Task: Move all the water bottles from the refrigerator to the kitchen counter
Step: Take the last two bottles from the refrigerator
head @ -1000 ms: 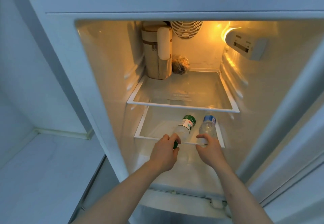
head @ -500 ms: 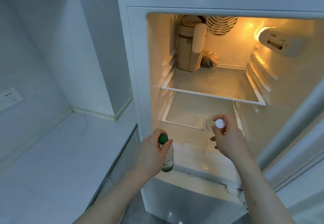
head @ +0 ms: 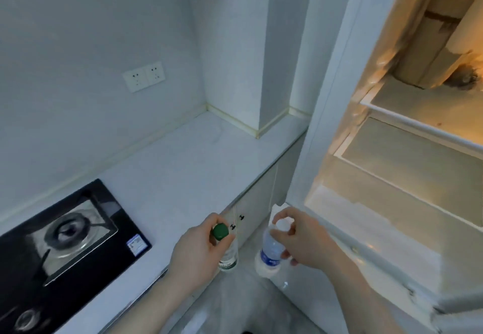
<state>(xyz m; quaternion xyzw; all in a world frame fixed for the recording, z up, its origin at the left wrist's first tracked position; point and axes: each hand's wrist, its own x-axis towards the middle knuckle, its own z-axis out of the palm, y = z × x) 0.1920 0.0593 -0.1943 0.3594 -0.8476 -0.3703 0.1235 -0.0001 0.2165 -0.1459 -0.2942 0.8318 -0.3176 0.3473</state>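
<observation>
Both hands are carrying bottles by the neck, out in front of the body, between the refrigerator [head: 326, 98] and the counter [head: 183, 176]. Left hand [head: 198, 250] has its fingers curled round the top of the green-capped bottle [head: 220, 231], which hangs below the palm so that only the cap and a little of the label show. Right hand [head: 300, 242] pinches the white cap of the blue-labelled bottle [head: 270, 251] between thumb and fingertips, the body hanging down and tilted slightly. Holding them by the top probably suits lifting one in each hand, and it leaves the bases free to be set straight down.

Neither bottle is over the counter yet; both hang over the floor, just off the counter's front edge, near the cabinet doors below it. The lit refrigerator stands open on the right, and the shelves in view show no more bottles, though the picture is blurred there and part of the inside is cut off.

As for room, a black hob [head: 65, 234] takes up the near left part of the counter, so I judge the pale stretch between it and the refrigerator's side wall the natural landing place. A boxed-in column [head: 274, 72] juts in at the back, and a double socket [head: 144, 76] sits on the wall well above
</observation>
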